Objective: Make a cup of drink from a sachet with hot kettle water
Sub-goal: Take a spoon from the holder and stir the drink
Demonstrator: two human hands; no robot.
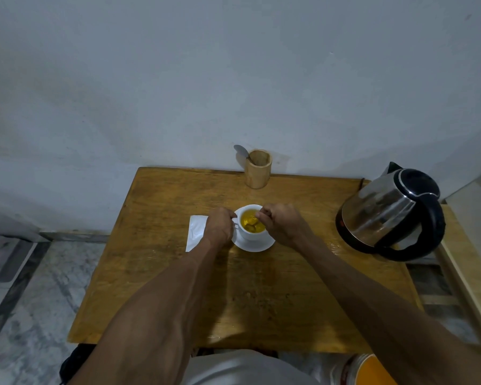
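Head view, looking down and forward. Far left: floor (25, 301) of pale marbled stone with dark grey border strips, meeting a plain blue-grey wall (178, 79) that fills the whole upper frame; paint uneven, a few faint marks.

Table (164, 287): wooden top, orange-brown, worn and scratched, grain visible, back edge against the wall. Left of centre on it, a white sachet (195, 232) lies flat, partly under my left wrist.

My left hand (220, 226) is closed around the handle side of the white cup (252, 233), fingers curled on the handle. Cup stands upright on a white saucer (254, 244), near the middle of the table, holding clear yellow liquid. A spoon (252, 225) sits with its bowl under the liquid.

My right hand (282, 225) is over the cup's right rim, fingers pinched shut on the spoon's handle; the handle itself is mostly hidden by the fingers.

Behind the cup, at the back edge, a wooden holder (257, 169) stands upright with a second metal spoon (243, 152) leaning out to the left.

Right: steel kettle (389, 212) with black lid and handle, lid shut, on the table's right edge, well apart from the cup. Wet sheen on the wood beside it. Further right, a pale wooden ledge (472, 273). Bottom right, an orange-lidded container (372, 370) on the floor.
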